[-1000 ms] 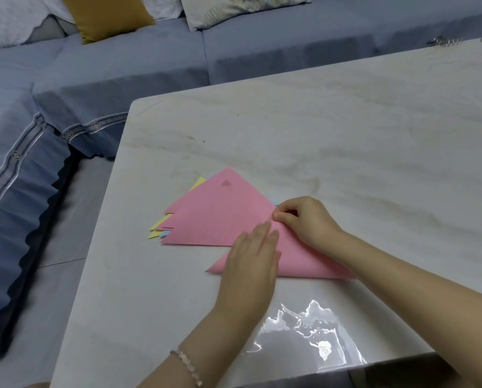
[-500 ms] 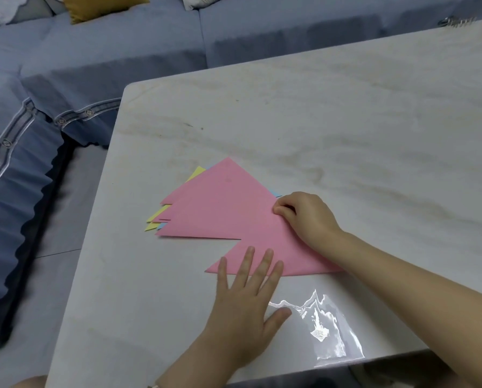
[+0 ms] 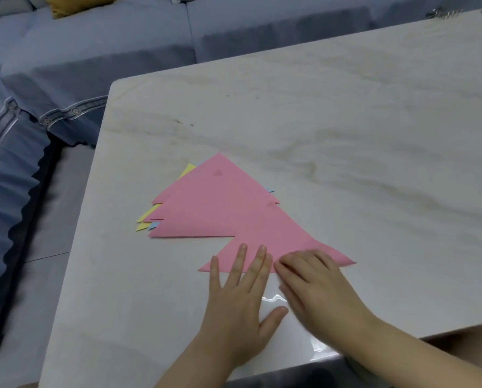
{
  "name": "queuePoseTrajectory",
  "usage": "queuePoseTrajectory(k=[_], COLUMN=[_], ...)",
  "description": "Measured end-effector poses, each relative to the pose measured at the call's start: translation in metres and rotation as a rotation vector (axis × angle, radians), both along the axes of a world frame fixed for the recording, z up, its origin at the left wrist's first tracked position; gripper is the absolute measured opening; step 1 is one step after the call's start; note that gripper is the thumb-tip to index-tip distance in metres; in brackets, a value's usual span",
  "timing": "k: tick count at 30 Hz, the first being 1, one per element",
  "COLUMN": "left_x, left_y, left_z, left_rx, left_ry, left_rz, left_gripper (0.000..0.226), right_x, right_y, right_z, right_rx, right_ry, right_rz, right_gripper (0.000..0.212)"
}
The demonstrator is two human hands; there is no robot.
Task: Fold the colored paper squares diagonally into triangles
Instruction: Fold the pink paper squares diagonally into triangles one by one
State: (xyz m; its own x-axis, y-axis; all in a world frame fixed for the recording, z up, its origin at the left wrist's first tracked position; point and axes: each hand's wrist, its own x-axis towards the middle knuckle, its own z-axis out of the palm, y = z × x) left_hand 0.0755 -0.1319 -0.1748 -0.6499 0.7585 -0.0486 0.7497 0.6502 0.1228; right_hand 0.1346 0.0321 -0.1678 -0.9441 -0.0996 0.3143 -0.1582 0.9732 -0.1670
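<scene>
A pink paper triangle lies folded on the marble table, its long edge toward me. My left hand lies flat with spread fingers, the fingertips pressing the triangle's near edge. My right hand rests beside it with straight fingers on the same edge, covering part of the fold. Behind this triangle sits a stack of folded triangles, pink on top, with yellow and blue corners sticking out at the left.
The table's left edge drops off to a blue-covered sofa that runs along the left and the back. A mustard cushion lies at the top left. A metal object sits at the far right corner.
My right hand has let go of the triangle's upper edge and slid down to the near edge beside my left hand. My left hand has stayed pressing the near edge.
</scene>
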Motion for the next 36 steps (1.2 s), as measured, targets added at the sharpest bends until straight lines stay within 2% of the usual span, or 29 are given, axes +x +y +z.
queuePoseTrajectory(k=[8,17,23,28,32,36], left_x=[0.0,0.001,0.007,0.019,0.019,0.01], left_y=[0.001,0.002,0.01,0.023,0.02,0.0], left_z=[0.0,0.004,0.009,0.013,0.013,0.011], left_rx=[-0.023,-0.05,-0.063,-0.074,0.015,0.177], left_ry=[-0.013,-0.01,-0.02,0.01,0.041,0.113], left_rz=[0.026,0.038,0.075,0.061,0.05,0.051], left_gripper=[0.07,0.07,0.068,0.056,0.047,0.043], right_x=[0.017,0.058,0.051,0.025,0.021,0.023], right_y=[0.019,0.06,0.06,0.026,0.017,0.018], right_z=[-0.001,0.0,0.016,0.01,0.007,0.006], right_rx=[-0.022,-0.053,-0.12,-0.233,-0.226,-0.202], right_ry=[0.093,0.115,0.163,0.03,-0.014,-0.001], right_rz=[-0.027,-0.211,-0.294,-0.188,-0.213,-0.201], right_gripper=[0.02,0.028,0.029,0.026,0.03,0.016])
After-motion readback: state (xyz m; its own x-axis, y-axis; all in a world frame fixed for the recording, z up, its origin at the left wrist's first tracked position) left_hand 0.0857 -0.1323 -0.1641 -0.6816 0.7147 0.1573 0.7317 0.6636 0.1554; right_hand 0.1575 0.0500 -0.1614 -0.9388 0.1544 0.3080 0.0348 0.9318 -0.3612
